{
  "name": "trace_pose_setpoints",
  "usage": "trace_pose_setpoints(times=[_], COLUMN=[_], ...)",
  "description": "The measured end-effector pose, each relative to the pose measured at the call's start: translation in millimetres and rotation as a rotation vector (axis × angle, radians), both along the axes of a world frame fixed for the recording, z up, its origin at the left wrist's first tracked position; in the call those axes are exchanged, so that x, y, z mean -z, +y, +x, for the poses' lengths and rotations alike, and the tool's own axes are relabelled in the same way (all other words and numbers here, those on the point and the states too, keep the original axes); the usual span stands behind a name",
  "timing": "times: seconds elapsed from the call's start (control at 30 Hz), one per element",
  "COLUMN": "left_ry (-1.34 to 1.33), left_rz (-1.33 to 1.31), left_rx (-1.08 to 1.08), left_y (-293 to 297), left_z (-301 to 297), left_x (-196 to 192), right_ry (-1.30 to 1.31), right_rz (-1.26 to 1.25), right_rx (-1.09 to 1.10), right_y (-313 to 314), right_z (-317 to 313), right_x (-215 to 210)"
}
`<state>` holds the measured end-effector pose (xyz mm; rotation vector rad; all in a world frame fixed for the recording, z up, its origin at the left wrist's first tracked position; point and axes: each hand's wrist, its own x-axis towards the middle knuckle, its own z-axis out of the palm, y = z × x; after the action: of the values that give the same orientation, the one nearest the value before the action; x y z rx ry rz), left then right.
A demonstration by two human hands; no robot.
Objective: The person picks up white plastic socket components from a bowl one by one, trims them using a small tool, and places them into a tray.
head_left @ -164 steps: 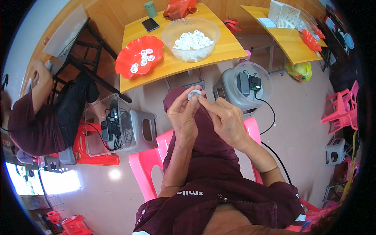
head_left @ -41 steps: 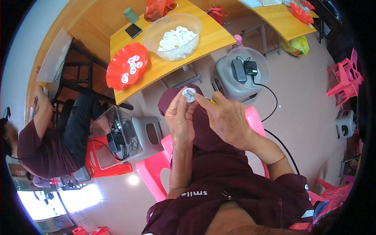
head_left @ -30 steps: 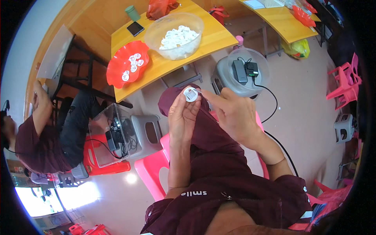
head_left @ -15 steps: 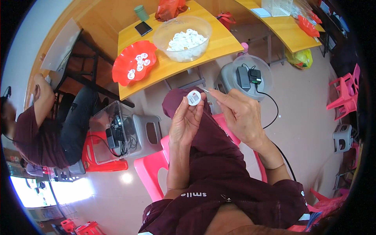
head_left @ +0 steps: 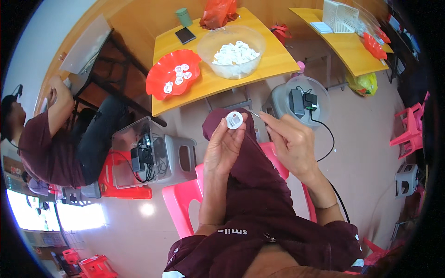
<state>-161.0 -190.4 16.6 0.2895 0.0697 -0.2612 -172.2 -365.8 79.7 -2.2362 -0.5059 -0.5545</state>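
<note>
Between the thumb and fingers of my left hand [head_left: 225, 150] is a small round white plastic piece [head_left: 234, 120], its face with a rectangular recess turned up. My right hand [head_left: 293, 144] pinches a thin metal pick-like tool [head_left: 254, 114]; its tip lies just right of the white piece, apart from it. Most of the tool is hidden in my fingers. Ahead on the yellow table [head_left: 185, 103] stands a clear round tub [head_left: 232, 34] with many white plastic pieces [head_left: 235, 54]. To its left, a red wavy-rimmed dish [head_left: 157, 69] bears several round white pieces [head_left: 179, 80].
A phone [head_left: 185, 35], a green canister [head_left: 184, 17] and a red bag [head_left: 219, 13] sit at the table's back. Right of my knees, a grey stool [head_left: 274, 99] carries a clear basin with black devices [head_left: 297, 102]. At left are a seated person [head_left: 51, 148] and a clear box [head_left: 121, 160] with cables.
The whole view has shifted, so the table and stools appear farther right. The tool's tip is slightly farther from the white piece. Both hands keep their holds.
</note>
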Motion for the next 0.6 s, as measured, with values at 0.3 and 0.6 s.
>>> trace_pose_setpoints(times=[0.3,0.6], left_ry=[-0.263,-0.288], left_rz=[0.317,0.44], left_rx=[-0.22,-0.286], left_y=[4,-3], left_z=[-7,-9], left_x=[-11,-15], right_ry=[-0.08,-0.02], right_rz=[0.025,0.014], right_rx=[-0.07,-0.176], right_y=[2,12], right_z=[-4,-13], right_x=[-4,-5])
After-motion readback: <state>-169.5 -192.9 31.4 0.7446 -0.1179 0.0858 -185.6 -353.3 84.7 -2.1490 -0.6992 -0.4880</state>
